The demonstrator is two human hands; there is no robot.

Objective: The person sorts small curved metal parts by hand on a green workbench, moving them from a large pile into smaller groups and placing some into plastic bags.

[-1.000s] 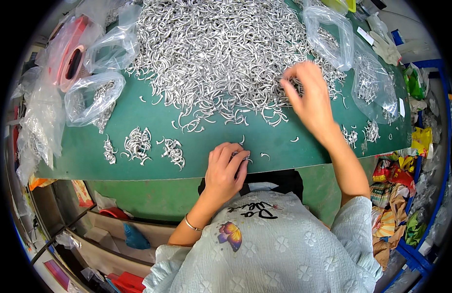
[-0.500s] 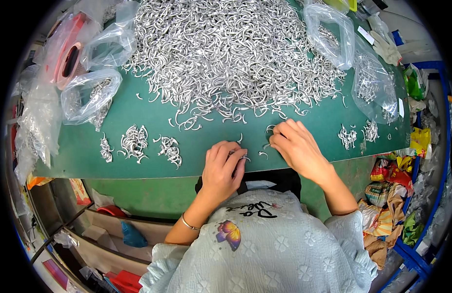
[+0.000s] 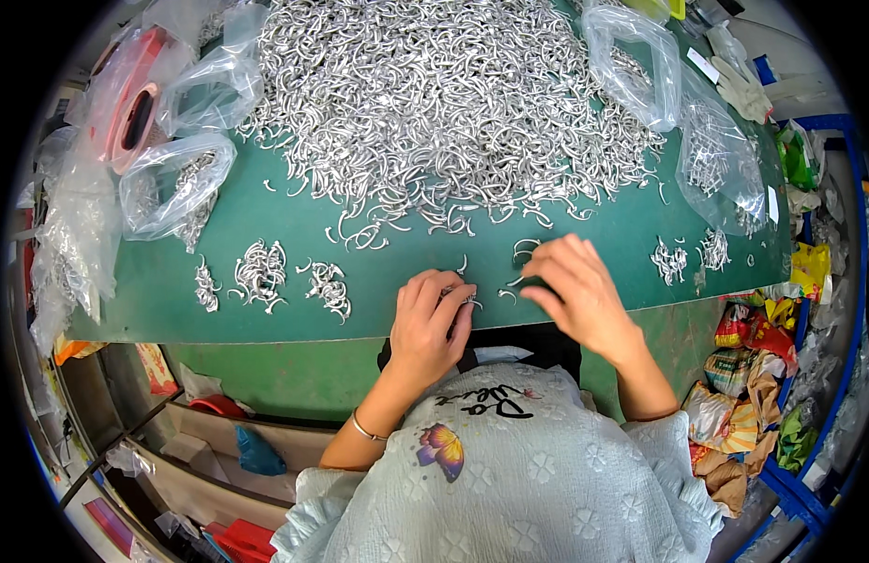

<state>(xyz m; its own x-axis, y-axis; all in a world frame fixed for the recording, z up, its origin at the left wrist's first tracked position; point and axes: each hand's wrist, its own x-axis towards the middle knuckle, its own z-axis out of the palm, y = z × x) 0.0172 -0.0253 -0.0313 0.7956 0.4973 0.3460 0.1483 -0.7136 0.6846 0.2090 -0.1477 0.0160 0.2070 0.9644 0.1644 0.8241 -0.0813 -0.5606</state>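
Note:
Near the front edge of the green table, my left hand point(image 3: 428, 321) is closed with its fingers curled round small curved silver metal pieces point(image 3: 471, 299), mostly hidden under the fingers. My right hand point(image 3: 585, 298) is to its right, just above the tabletop, thumb and fingers apart, and I see nothing held between them. A few loose curved pieces point(image 3: 524, 250) lie beside its fingertips, and another single piece point(image 3: 507, 294) rests between the two hands. Beyond both hands spreads a large heap of the same curved pieces point(image 3: 453, 113).
Small piles of pieces point(image 3: 260, 272) lie on the table point(image 3: 378, 281) at the left, others point(image 3: 668, 261) at the right. Open clear plastic bags point(image 3: 176, 188) with pieces flank the heap. A pink-red plastic object point(image 3: 139, 113) stands far left. A blue rack point(image 3: 852, 225) holds packets at right.
My right hand has lifted slightly and drawn right, away from the loose pieces, with its thumb and fingers spreading apart. My left hand has stayed almost in place.

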